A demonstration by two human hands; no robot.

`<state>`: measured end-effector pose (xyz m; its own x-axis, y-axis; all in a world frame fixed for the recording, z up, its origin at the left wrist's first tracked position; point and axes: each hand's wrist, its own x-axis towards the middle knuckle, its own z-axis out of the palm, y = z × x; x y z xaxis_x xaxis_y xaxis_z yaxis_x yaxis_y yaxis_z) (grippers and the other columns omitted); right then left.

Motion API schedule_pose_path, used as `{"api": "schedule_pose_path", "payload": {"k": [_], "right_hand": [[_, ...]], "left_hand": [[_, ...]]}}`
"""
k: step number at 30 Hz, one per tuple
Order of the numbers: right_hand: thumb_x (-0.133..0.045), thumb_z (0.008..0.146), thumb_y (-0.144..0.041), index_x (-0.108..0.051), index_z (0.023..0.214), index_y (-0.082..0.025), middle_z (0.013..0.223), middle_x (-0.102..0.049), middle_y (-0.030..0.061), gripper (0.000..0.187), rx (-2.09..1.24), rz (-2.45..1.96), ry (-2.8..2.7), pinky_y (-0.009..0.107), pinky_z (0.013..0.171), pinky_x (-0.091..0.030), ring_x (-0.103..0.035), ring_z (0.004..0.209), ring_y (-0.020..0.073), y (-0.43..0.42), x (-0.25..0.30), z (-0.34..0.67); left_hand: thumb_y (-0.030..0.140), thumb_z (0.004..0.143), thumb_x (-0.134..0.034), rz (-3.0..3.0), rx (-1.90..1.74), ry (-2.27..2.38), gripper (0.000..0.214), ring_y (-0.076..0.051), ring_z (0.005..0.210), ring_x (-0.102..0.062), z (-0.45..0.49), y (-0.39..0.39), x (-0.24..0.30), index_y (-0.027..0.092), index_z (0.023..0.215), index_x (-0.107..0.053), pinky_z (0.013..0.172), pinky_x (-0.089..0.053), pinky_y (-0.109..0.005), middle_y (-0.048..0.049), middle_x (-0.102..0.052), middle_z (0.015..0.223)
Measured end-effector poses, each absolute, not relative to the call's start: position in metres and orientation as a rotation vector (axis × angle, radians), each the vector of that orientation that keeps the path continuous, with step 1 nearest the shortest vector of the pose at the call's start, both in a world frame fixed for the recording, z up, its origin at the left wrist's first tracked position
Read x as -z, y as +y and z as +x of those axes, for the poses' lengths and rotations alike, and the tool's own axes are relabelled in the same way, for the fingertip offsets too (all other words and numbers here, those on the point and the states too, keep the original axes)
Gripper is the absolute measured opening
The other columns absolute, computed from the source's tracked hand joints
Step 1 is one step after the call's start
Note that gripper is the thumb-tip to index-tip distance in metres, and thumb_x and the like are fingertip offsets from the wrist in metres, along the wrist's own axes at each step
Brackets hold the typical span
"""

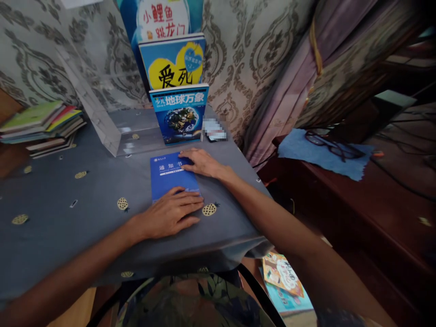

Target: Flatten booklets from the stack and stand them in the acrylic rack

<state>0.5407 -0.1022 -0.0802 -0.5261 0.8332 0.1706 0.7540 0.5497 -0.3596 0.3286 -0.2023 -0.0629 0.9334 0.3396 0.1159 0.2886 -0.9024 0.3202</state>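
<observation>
A blue booklet (pixel 175 179) with white Chinese lettering lies closed and flat on the grey tablecloth (pixel 98 236). Across its lower edge rests my left hand (pixel 173 211), palm down, fingers stretched to the right. My right hand (pixel 200 162) touches the upper right corner of the booklet, its fingers extended over the cover. Neither hand grips anything. Just beyond stands a book with a globe on its cover (pixel 180 116), in front of a blue and yellow book (pixel 172 61) and a taller book (pixel 163 18).
A clear acrylic stand (pixel 105 129) holds the upright books. At the left is a stack of books (pixel 41 122). A phone (pixel 215 131) lies behind my right hand. Glasses (pixel 335 145) sit on a blue cloth (pixel 296 150) on the brown furniture at right. More books (pixel 284 279) lie below the table.
</observation>
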Motion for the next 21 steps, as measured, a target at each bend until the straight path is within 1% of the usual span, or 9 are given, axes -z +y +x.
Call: {"api": "schedule_pose_path", "payload": {"k": [4,8,12,15,18,21], "right_hand": [[-0.061,0.095,-0.034,-0.057,0.137,-0.017,0.141,-0.059,0.0125,0.045,-0.333,-1.306,-2.470,0.046,0.111,-0.042,-0.054,0.131,0.0271,-0.103,0.081,0.541],[-0.060,0.096,-0.033,-0.056,0.136,-0.015,0.144,-0.057,0.0141,0.044,-0.313,-1.312,-2.494,0.048,0.111,-0.040,-0.051,0.134,0.0277,-0.105,0.079,0.540],[-0.060,0.096,-0.035,-0.057,0.136,-0.016,0.144,-0.055,0.0167,0.044,-0.295,-1.391,-2.500,0.053,0.109,-0.041,-0.050,0.134,0.0307,-0.114,0.070,0.533],[-0.059,0.096,-0.044,-0.058,0.135,-0.019,0.145,-0.055,0.0168,0.047,-0.224,-1.444,-2.501,0.058,0.110,-0.038,-0.049,0.135,0.0331,-0.125,0.064,0.521],[-0.057,0.096,-0.047,-0.055,0.140,-0.017,0.149,-0.049,0.0194,0.053,-0.125,-1.480,-2.498,0.060,0.113,-0.032,-0.042,0.140,0.0355,-0.135,0.064,0.509],[-0.053,0.097,-0.048,-0.052,0.143,-0.016,0.151,-0.046,0.0202,0.056,-0.123,-1.479,-2.498,0.061,0.115,-0.029,-0.039,0.142,0.0360,-0.139,0.067,0.504]], "left_hand": [[0.042,0.105,-0.036,2.804,-0.285,0.621,0.042,-0.021,0.134,-0.052,0.315,-0.178,0.067,0.025,0.138,-0.056,0.116,-0.032,-0.047,-0.0072,-0.060,0.142],[0.041,0.104,-0.035,2.813,-0.361,0.966,0.045,-0.025,0.135,-0.050,0.293,-0.139,0.075,0.021,0.138,-0.055,0.112,-0.036,-0.048,-0.0103,-0.057,0.145],[0.046,0.102,-0.034,2.756,-0.440,1.373,0.050,-0.030,0.136,-0.048,0.275,-0.110,0.084,0.019,0.139,-0.053,0.111,-0.036,-0.051,-0.0137,-0.054,0.147],[0.048,0.100,-0.035,2.719,-0.473,1.480,0.052,-0.032,0.134,-0.048,0.271,-0.103,0.087,0.017,0.138,-0.054,0.111,-0.036,-0.053,-0.0160,-0.053,0.146],[0.046,0.099,-0.038,2.707,-0.451,1.487,0.049,-0.033,0.125,-0.053,0.274,-0.101,0.082,0.017,0.133,-0.056,0.106,-0.039,-0.052,-0.0164,-0.058,0.136],[0.046,0.096,-0.047,2.711,-0.386,1.465,0.044,-0.032,0.114,-0.056,0.277,-0.094,0.072,0.018,0.129,-0.058,0.099,-0.044,-0.048,-0.0138,-0.062,0.121]]}}
